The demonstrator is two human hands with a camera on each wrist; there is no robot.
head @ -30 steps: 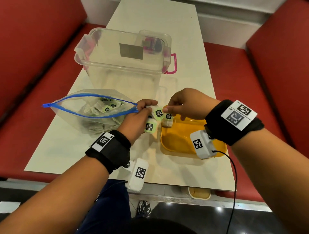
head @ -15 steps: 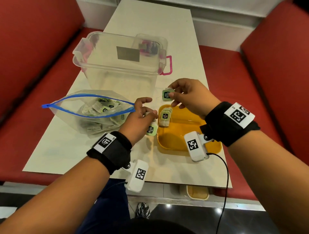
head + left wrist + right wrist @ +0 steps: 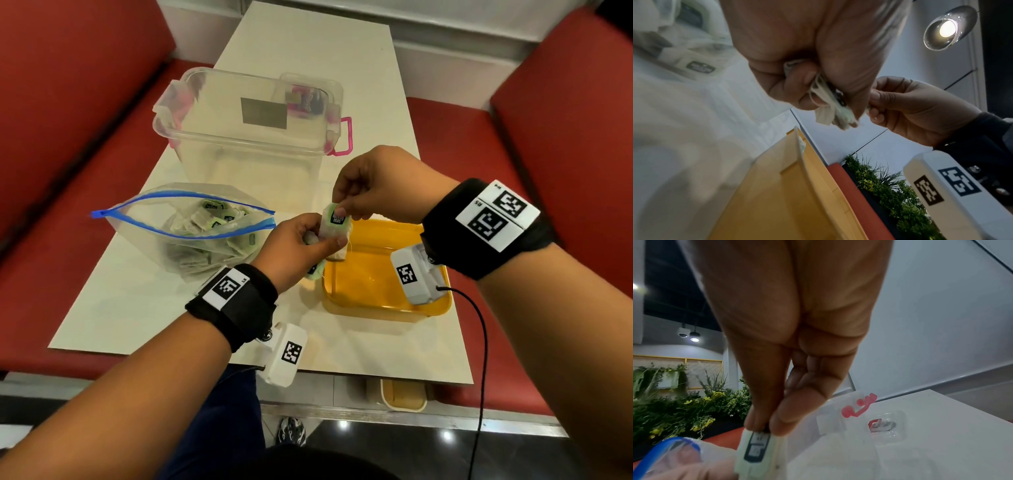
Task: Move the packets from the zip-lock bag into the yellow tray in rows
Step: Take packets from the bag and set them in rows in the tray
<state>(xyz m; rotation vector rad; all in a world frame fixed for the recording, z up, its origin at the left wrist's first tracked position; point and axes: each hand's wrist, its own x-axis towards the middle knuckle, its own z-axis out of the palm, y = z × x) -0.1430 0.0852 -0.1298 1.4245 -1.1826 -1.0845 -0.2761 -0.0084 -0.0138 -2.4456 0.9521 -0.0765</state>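
Over the near-left corner of the yellow tray (image 3: 376, 294), my left hand (image 3: 322, 236) grips a small bunch of pale green packets (image 3: 335, 230); another green packet (image 3: 313, 270) sticks out under its palm. My right hand (image 3: 342, 209) pinches the top edge of the upper packet (image 3: 756, 451) between thumb and forefinger. The left wrist view shows the bunch (image 3: 830, 112) fanned out below my curled left fingers (image 3: 797, 84), with the right hand (image 3: 873, 104) pinching its edge. A packet (image 3: 801, 142) leans in the tray's corner (image 3: 787, 194). The zip-lock bag (image 3: 191, 229) lies open on the left with several packets inside.
A clear plastic box (image 3: 253, 126) with pink latches stands behind the bag and tray. Red bench seats (image 3: 513, 144) flank the white table (image 3: 137, 308). A black cable (image 3: 479, 342) hangs from my right wrist camera over the table's front edge.
My right hand has come down from above the tray's far edge to the left hand's bunch. The left hand has risen toward the tray's corner, and both hands now hold the upper packet.
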